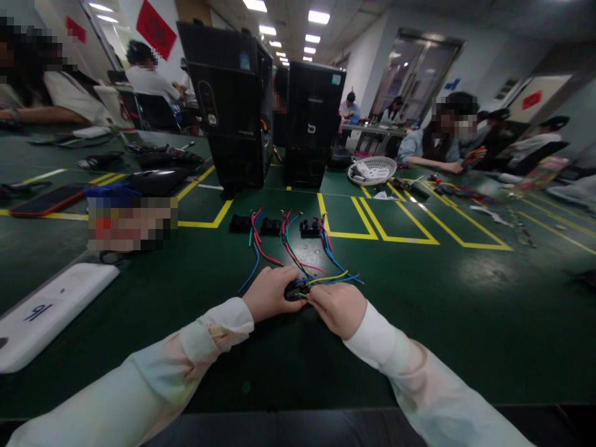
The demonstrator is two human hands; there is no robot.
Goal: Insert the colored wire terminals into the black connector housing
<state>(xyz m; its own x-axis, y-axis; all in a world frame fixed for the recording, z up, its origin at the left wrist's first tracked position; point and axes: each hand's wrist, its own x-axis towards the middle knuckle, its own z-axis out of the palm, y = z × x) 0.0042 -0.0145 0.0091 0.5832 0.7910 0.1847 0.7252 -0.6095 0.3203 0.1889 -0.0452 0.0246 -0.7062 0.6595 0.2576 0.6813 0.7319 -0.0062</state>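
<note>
My left hand (272,292) is closed around a small black plastic part (294,290). My right hand (339,304) meets it from the other side, its fingers pinched on wires at the part's edge. Yellow and blue wires (333,278) run out past my right fingers; a short green one shows between the hands. Just beyond lie three black connector blocks in a row: a left one (241,223), a middle one (270,226) and a right one (310,228). Red, blue and green wires (289,239) trail from them towards me.
Two black computer towers (237,105) (314,124) stand at the back of the green table (442,347). A white power strip (56,310) and a phone (49,198) lie at left. Behind on the right is a white basket (372,171). Other people sit farther off.
</note>
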